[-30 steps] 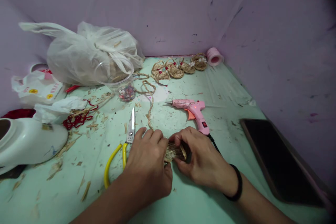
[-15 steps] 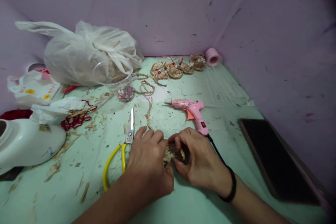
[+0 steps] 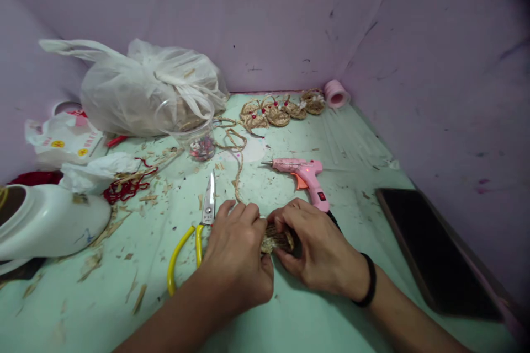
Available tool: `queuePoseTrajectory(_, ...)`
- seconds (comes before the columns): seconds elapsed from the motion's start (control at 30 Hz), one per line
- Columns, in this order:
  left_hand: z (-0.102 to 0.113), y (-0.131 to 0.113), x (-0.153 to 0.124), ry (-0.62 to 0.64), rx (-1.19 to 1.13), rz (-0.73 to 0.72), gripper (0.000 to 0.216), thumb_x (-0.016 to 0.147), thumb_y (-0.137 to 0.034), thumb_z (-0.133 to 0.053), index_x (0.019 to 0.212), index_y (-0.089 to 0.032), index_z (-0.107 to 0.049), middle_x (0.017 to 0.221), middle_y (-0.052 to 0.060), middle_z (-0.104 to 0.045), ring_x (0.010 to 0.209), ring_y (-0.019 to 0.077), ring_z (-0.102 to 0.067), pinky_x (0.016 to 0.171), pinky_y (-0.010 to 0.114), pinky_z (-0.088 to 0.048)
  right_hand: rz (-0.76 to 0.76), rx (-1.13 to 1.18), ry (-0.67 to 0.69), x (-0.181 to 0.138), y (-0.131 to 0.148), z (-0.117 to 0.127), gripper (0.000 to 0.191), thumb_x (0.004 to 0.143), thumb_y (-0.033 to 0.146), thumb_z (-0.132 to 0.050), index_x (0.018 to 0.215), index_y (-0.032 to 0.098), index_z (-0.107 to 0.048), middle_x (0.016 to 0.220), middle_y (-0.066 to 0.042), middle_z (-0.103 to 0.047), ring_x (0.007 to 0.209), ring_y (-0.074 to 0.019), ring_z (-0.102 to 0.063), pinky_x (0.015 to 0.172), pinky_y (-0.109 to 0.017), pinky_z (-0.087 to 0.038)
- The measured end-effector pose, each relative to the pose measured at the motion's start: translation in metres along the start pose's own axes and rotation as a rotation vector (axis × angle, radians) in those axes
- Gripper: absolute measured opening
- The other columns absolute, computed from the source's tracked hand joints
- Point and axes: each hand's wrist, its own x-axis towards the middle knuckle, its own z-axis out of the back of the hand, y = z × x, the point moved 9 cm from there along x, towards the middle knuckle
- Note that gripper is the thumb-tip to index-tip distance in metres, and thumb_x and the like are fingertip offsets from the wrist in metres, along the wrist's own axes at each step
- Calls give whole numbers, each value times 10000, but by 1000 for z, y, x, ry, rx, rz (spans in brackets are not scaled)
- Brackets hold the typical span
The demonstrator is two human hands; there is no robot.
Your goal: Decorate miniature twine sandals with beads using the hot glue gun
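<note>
Straw scraps (image 3: 139,299) litter green table (image 3: 302,320)

I see yellow-handled scissors (image 3: 208,212), a braided cord (image 3: 239,171) and a pink glue gun (image 3: 304,166) mid-table. To the right rests a dark flat slab (image 3: 434,253); to the left, tangled red yarn (image 3: 122,193), a tied bag (image 3: 136,91) and clear cup (image 3: 194,137); along the back, woven coils (image 3: 277,115).

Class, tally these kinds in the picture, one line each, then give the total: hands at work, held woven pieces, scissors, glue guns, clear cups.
Left hand and right hand: 2
Held woven piece: 1
Yellow-handled scissors: 1
Pink glue gun: 1
Clear cup: 1
Total: 6
</note>
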Motion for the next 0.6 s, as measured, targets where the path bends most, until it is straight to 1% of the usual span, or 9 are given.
queuePoseTrajectory(0.13,-1,1,1,3,5,-2,185,589,-212,-534,758,-171,-598,792,59,-518,804,228,-470,913,438,-294,18,-20,22,1,2,0,225,617,122,-554,797,205,-449,742,-11,-528,741,-185,-457,628,-293,-355)
queuePoseTrajectory(0.23,-2,1,1,7,-8,-7,201,587,-205,-538,777,-176,-597,797,60,-513,809,234,-469,914,445,-292,15,-36,10,0,1,-1,215,610,123,-549,777,208,-442,738,-10,-531,733,-184,-457,625,-294,-354)
queuePoseTrajectory(0.37,-3,1,1,8,-40,-4,224,590,-186,-530,803,-179,-598,808,61,-503,828,236,-463,929,449,-279,-8,-24,-49,-2,1,-1,209,598,130,-545,734,215,-411,730,-11,-542,722,-186,-466,617,-297,-360)
queuePoseTrajectory(0.6,-5,0,0,-3,-68,-8,188,599,-195,-525,777,-179,-586,802,64,-498,820,239,-460,938,472,-267,-55,25,-156,-2,3,5,243,580,126,-548,667,223,-343,716,-11,-579,692,-187,-482,598,-300,-372)
